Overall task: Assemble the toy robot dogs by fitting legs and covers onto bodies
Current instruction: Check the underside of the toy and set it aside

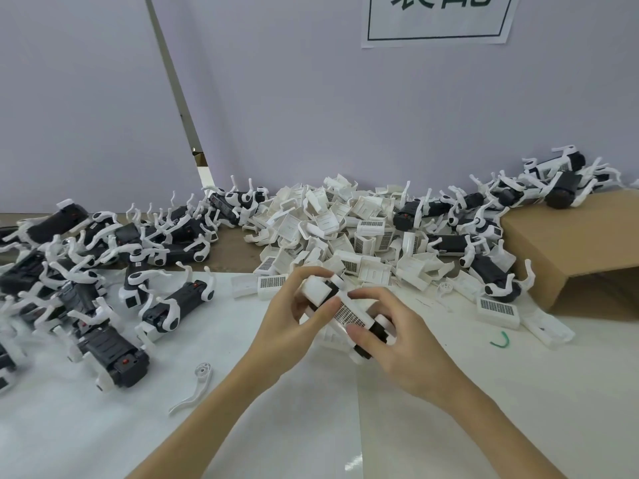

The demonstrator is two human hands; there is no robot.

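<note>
I hold one toy robot dog (pixel 342 311) in both hands just above the white table sheet, near the middle of the view. It has a black body with a white cover that carries a printed grid label. My left hand (pixel 294 316) grips its far end, fingers curled over the top. My right hand (pixel 397 344) grips its near end, thumb and fingers wrapped round the white and black parts. Its underside is hidden by my fingers.
A heap of loose white covers (pixel 332 229) lies behind my hands. Black dogs with white legs (pixel 103 271) crowd the left side, more lie at the back right (pixel 484 216). A cardboard box (pixel 570 247) stands at right. One loose white leg (pixel 195 385) and a green twist (pixel 499 340) lie on the sheet.
</note>
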